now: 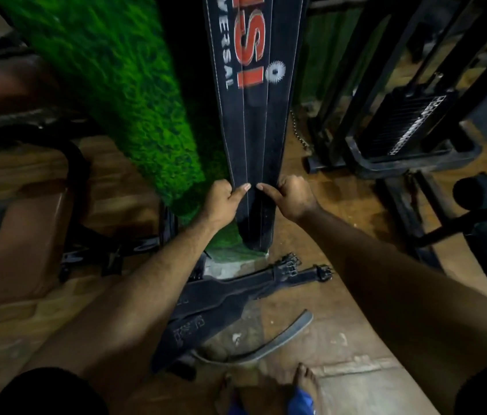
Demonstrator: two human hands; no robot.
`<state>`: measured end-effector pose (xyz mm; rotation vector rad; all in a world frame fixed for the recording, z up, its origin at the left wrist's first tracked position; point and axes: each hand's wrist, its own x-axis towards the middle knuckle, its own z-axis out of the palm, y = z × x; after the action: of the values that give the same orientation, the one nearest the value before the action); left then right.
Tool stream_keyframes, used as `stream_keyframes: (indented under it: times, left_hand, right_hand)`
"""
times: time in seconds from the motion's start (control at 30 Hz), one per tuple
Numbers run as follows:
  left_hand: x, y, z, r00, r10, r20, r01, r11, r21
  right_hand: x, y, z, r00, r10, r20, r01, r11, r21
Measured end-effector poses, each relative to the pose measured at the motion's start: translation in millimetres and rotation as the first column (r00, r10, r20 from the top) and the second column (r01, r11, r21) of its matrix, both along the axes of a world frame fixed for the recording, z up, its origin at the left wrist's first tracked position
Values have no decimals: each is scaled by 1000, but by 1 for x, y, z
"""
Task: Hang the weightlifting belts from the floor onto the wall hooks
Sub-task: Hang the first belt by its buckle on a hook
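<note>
Both hands are on the hanging weightlifting belt [254, 139]: the left hand [222, 202] is curled round its left edge with the thumb laid flat on the black face; the right hand [290, 196] is closed on its right edge in the same way, thumb pointing inward, so the two thumb tips nearly meet at the belt's middle seam. This belt, black with white stitching, red letters and a small white cog emblem, runs straight down from above the picture's top edge; its rounded lower end hangs just above the floor [341, 324], in front of a pillar clad in green artificial turf [134, 100]. The hook that carries it is out of view, so I cannot tell how it is seated; judging by how plumb it hangs, it seems already hooked, and the hands look to be steadying or straightening it.

More work is left: a heap of black belts [221, 298] lies on the wooden floor between the forearms, their metal buckles [323, 272] pointing toward the right; a grey curved strap [269, 342] lies beside them, nearer the person's bare feet [305, 381]. How many belts are in the heap is hard to count in the dim light; at least two seem likely. A weight-stack machine [406, 124] stands well apart on the right. By my reckoning the task is in its early or middle part.
</note>
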<state>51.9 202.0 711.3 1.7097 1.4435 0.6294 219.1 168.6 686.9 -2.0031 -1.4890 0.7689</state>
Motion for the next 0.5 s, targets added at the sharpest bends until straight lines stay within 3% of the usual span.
stream_keyframes:
  times: [0.17, 0.37, 0.5]
  left_hand:
    - [-10, 7, -65, 999, 14, -33, -15, 999, -39]
    - [-15, -12, -92, 993, -37, -115, 23, 992, -123]
    - [-39, -42, -112, 962, 79, -260, -129, 976, -178]
  right_hand:
    - [-4, -2, -56, 1000, 0, -5, 0, 998, -68]
    - [-19, -24, -97, 997, -67, -32, 59, 976, -208]
    - [-32, -50, -109, 955, -248, -163, 189, 931, -312]
